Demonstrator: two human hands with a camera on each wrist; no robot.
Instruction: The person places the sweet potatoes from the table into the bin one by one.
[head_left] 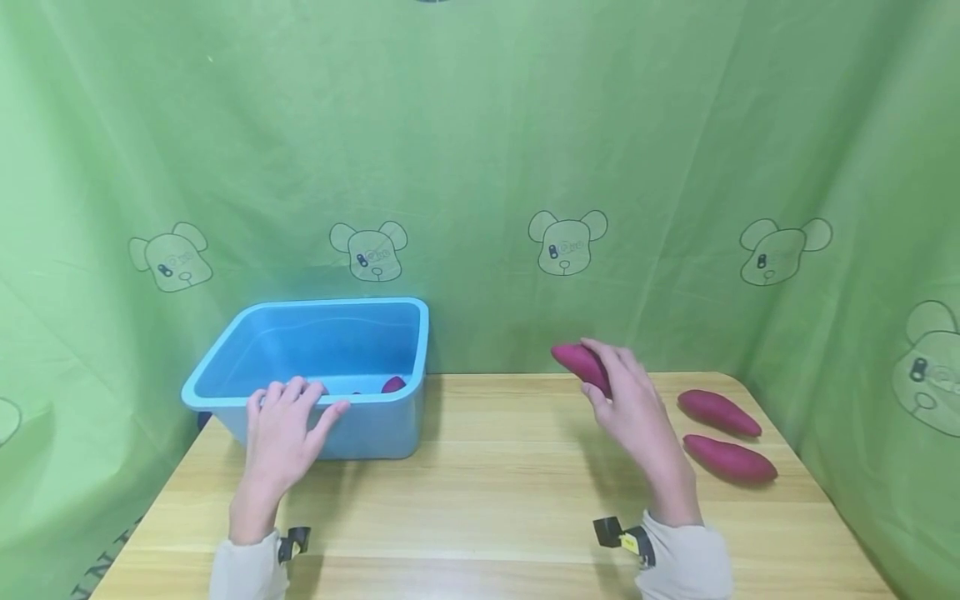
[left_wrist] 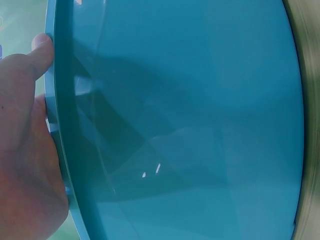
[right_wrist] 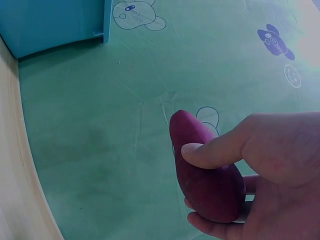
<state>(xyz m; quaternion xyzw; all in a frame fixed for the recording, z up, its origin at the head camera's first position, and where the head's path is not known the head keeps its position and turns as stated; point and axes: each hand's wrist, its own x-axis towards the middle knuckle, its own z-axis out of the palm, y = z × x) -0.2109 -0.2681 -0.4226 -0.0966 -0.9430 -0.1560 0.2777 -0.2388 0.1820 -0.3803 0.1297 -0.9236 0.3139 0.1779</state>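
Two hands are in view above a wooden table (head_left: 480, 467). The right hand (head_left: 637, 408) is lifted off the table and grasps a purple sweet potato (head_left: 583, 364); the thumb and fingers curl around its lower part, and only the pointed end comes out at about 10 o'clock from the hand. In the right wrist view the thumb lies across the sweet potato (right_wrist: 205, 170), and the fingers behind it are mostly hidden. The held sweet potato is in the air, between the blue tub (head_left: 330, 333) and the right side of the table.

The left hand (head_left: 285, 429) rests on the near rim of the tub, with its fingers hooked over the edge and the thumb spread to the side. In the left wrist view the hand (left_wrist: 25, 150) presses on the outside of the tub wall (left_wrist: 190, 125), but the fingertips inside are cut off from sight.

Inside the tub, near its right corner, a small purple piece (head_left: 393, 384) shows above the rim; the rest is hidden by the wall, so I cannot tell how many lie in there.

At 3 o'clock from the right hand, two more sweet potatoes lie on the table, one farther (head_left: 718, 412) and one nearer (head_left: 729, 459), close but apart. Green cloth with bear drawings (head_left: 567, 242) hangs behind.
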